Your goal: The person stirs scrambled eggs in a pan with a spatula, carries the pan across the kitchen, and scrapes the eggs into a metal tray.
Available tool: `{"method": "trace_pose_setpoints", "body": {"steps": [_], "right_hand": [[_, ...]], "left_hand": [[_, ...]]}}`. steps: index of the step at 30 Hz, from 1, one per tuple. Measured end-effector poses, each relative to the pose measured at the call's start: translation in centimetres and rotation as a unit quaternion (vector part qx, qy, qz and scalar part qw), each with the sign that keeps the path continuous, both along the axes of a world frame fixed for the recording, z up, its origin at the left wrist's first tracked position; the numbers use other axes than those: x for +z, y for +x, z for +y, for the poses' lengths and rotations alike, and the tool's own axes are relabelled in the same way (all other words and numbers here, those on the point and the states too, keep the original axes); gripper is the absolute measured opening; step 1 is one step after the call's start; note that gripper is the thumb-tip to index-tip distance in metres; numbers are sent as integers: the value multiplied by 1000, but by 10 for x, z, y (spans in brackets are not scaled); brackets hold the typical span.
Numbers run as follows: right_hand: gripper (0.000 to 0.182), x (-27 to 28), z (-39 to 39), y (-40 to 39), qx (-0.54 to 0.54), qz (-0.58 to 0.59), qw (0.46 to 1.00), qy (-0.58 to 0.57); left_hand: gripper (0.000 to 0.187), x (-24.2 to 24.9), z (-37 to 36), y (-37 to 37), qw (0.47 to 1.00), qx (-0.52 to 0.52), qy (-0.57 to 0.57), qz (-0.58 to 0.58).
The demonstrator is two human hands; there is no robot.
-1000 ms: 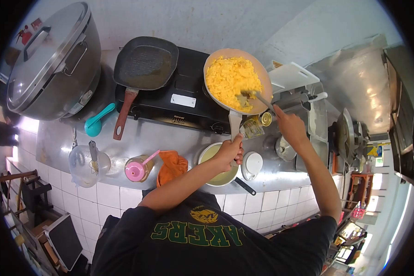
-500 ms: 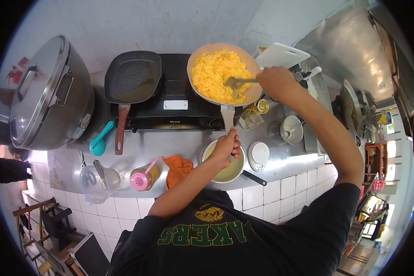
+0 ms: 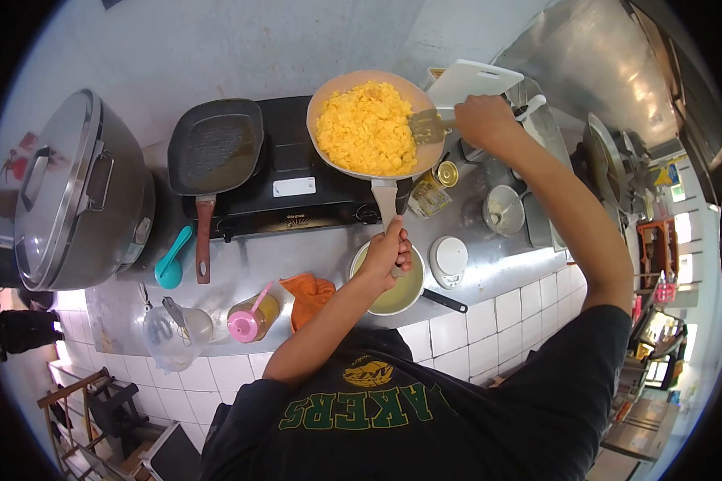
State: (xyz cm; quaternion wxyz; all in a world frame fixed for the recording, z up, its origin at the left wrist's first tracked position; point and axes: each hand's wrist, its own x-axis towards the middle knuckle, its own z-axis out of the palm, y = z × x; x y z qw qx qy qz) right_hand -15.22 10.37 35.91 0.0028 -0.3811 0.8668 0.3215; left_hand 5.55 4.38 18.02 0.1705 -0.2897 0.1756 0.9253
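My left hand [image 3: 388, 255] is wrapped round the pale handle of a frying pan [image 3: 319, 90], which sits on the right burner of a black gas stove [image 3: 293, 210]. Yellow scrambled eggs [image 3: 367, 128] are heaped in the pan. My right hand [image 3: 489, 120] grips a spatula [image 3: 427, 128], its slotted blade resting inside the pan at the right edge of the eggs. Below my left hand stands a pot [image 3: 401, 298] of pale yellow liquid with a black handle.
A square grill pan [image 3: 217, 144] sits on the left burner, beside a large metal rice cooker [image 3: 72, 192]. Along the counter are a teal spoon [image 3: 169, 271], a pink-lidded jar [image 3: 247, 322], an orange cloth [image 3: 310, 297], a white kitchen scale [image 3: 449, 258] and an opened can [image 3: 446, 173].
The spatula has moved from within the eggs to their right edge, and its blade shows more clearly. The eggs lie more gathered to the left. The view has tilted slightly.
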Motion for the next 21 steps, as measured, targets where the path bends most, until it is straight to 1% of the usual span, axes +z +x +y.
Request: {"method": "trace_pose_setpoints", "body": {"steps": [1, 2, 3, 5, 6, 7, 9, 10, 11, 14, 16, 17, 19, 20, 21], "right_hand": [[18, -8, -5, -3, -4, -10, 1000, 5], [22, -11, -9, -7, -35, -35, 998, 32], [22, -9, -10, -10, -29, -35, 998, 34], [26, 1, -2, -23, -29, -80, 996, 26], [29, -9, 8, -41, -55, -98, 993, 31], [29, -12, 12, -43, -50, -96, 994, 34], [28, -17, 26, -39, -41, -161, 986, 5], [29, -20, 26, -29, -14, -197, 980, -31], [29, -25, 22, -21, -17, -198, 980, -32], [29, -37, 5, 0, -38, -175, 982, -63], [23, -23, -8, 10, -16, -126, 987, -96], [23, -18, -13, 11, -21, -126, 987, -102], [12, -8, -18, 12, 99, -28, 991, -81], [9, -4, -20, 15, 151, 17, 985, -83], [9, 2, -19, 16, 150, 16, 985, -84]], "left_hand": [[32, 1, -1, 0, 1000, 4, 0, 2], [32, 0, -2, 1, 1000, 5, 0, 0], [32, 0, -4, 1, 1000, -3, 3, 5], [32, -1, -7, 3, 1000, 1, 10, 9], [32, -1, -8, 4, 1000, -6, 13, 13], [32, 0, -10, 3, 1000, -16, 15, 19], [32, 3, -11, 2, 999, -14, 22, 18], [32, 5, -10, 2, 999, -18, 27, 14], [32, 5, -9, 2, 999, -21, 26, 13], [32, 5, -9, 1, 1000, -25, 15, 5], [31, 4, -9, 2, 1000, -23, 15, 7], [31, 4, -9, 1, 1000, -29, 10, 7], [31, 4, -8, 1, 1000, -22, 7, 4], [31, 4, -8, 1, 1000, -26, 6, 3], [32, 3, -8, 1, 1000, -25, 4, 2]]}}
